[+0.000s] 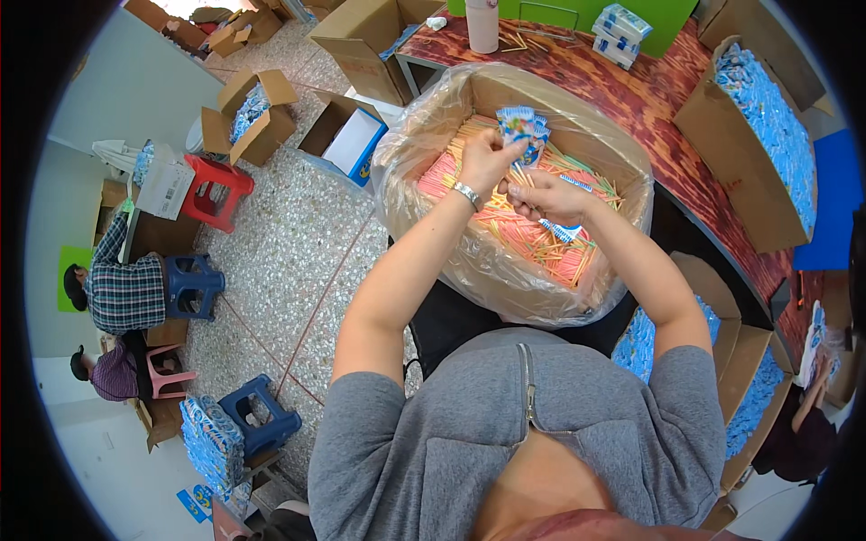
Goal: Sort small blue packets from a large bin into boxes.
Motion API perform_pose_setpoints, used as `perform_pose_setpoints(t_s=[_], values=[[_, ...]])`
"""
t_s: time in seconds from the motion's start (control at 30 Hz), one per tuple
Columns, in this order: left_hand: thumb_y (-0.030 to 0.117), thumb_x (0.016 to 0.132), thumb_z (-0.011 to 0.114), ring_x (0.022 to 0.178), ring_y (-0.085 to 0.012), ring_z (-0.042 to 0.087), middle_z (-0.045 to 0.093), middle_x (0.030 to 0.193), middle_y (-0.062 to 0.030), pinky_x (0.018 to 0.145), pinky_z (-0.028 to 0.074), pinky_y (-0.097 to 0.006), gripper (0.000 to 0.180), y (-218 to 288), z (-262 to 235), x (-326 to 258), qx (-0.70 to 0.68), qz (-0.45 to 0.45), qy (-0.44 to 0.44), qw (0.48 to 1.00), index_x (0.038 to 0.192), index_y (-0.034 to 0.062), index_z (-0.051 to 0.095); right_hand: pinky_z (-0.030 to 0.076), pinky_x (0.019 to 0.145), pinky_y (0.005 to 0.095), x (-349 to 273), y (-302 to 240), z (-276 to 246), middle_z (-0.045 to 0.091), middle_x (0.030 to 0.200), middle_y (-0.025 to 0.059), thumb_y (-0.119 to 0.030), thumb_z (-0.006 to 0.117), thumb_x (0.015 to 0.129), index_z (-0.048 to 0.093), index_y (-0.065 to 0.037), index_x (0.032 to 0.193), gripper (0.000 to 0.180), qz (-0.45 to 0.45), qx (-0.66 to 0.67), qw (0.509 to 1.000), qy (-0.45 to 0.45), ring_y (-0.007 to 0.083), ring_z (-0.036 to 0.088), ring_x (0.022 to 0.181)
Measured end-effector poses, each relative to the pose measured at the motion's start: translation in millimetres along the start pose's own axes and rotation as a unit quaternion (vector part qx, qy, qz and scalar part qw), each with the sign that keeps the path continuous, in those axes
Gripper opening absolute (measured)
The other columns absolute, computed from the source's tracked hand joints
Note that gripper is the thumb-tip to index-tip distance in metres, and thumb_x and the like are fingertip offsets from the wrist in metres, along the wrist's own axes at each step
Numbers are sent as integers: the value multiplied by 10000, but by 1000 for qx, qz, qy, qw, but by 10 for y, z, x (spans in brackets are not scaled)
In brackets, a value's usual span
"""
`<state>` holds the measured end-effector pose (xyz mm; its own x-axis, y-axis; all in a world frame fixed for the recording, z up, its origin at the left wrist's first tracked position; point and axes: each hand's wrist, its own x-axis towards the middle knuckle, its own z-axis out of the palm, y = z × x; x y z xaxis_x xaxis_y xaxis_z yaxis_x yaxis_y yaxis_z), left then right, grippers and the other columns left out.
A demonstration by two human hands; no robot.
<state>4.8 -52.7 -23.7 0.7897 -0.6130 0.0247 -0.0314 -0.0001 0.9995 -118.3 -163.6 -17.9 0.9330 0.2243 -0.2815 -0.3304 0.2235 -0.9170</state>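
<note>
Blue-and-white printed packet [524, 127], thin film by the look of it, is being held above the plastic-lined cardboard box [622, 153], over its far half. Left hand [487, 155] is pinching the packet's lower edge; right hand [547, 196], just nearer the body than the packet, is closing around a small bunch of thin sticks [528, 167] pointing up toward the packet. Pink and yellow sticks are filling the box below. Packet is probably light, limp and crinkly; best gripped at its open edge. Sticks look slender, likely snapping if squeezed.
</note>
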Motion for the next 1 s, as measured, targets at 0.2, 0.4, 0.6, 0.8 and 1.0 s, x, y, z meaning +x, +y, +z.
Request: perform_pose_setpoints(t_s=[0.2, 0.4, 0.6, 0.8, 1.0], values=[[158, 816, 759, 657, -59, 541, 632, 785, -6, 565, 443, -220, 194, 46, -9, -114, -93, 33, -13, 995, 865, 15, 636, 450, 566, 222, -29, 70, 132, 546, 806, 5, -349, 517, 991, 528, -76, 962, 275, 3, 29, 999, 14, 86, 541, 695], [165, 755, 797, 586, -47, 513, 597, 631, 3, 533, 425, -238, 259, 264, -365, -296, 157, 183, 62, 969, 701, 25, 585, 395, 538, 222, -489, -646, 90, 479, 752, -14, -275, 484, 1005, 468, -93, 1105, 208, -67, -398, 912, 73, 54, 472, 626], [188, 705, 830, 572, -160, 564, 594, 654, -50, 548, 447, -300, 272, 309, -365, -437, 257, 264, 92, 925, 736, 41, 604, 417, 571, 286, -605, -1406, 319, 541, 796, 27, -243, 540, 974, 456, -98, 1260, 332, -113, -480, 865, 87, 116, 535, 625], [158, 708, 822, 574, -178, 565, 591, 662, -59, 543, 443, -316, 268, 370, -315, -487, 240, 268, 72, 930, 722, 32, 586, 490, 676, 408, -348, -1495, 274, 644, 906, 184, -242, 575, 933, 440, -62, 1306, 435, -73, -601, 795, 32, 292, 648, 800], [145, 698, 819, 578, -221, 568, 575, 657, -80, 539, 440, -336, 282, 390, -370, -521, 260, 289, 80, 918, 713, 28, 562, 507, 664, 432, -220, -1589, 256, 658, 873, 179, -241, 607, 908, 465, -53, 1278, 439, -52, -677, 733, -43, 316, 661, 784]])
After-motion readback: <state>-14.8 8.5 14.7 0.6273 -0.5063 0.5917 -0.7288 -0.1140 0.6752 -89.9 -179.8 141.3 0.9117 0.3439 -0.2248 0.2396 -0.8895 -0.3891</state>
